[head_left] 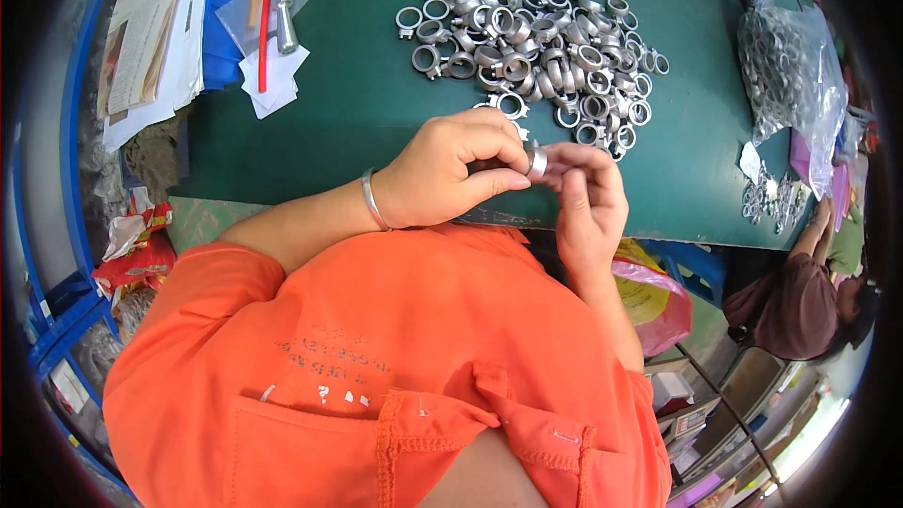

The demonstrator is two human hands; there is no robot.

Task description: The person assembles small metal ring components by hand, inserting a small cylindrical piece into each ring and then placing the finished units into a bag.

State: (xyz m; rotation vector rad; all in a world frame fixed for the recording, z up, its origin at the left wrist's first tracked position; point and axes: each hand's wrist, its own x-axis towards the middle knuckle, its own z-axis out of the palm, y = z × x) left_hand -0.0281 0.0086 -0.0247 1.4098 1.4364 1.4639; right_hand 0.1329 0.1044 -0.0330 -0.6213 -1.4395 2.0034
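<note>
A small grey metal ring (537, 163) is held on edge between my two hands, just above the table's near edge. My left hand (456, 167), with a bracelet (373, 199) on its wrist, pinches the ring's left side between thumb and fingers. On the other side, my right hand (591, 202) has its curled fingers against the ring, the thumb raised close by. Right beyond my hands spreads a heap of similar metal rings (555, 56), several showing small lugs on the rim. One loose ring (511, 105) lies close to my left knuckles.
The green table (348, 122) carries a red pen (264, 33), a metal rod (282, 0), white papers (271, 80) and a blue tray (224, 28) at left. Bagged metal parts (776, 66) and a smaller pile (774, 199) lie right. Another person (795, 306) sits at far right.
</note>
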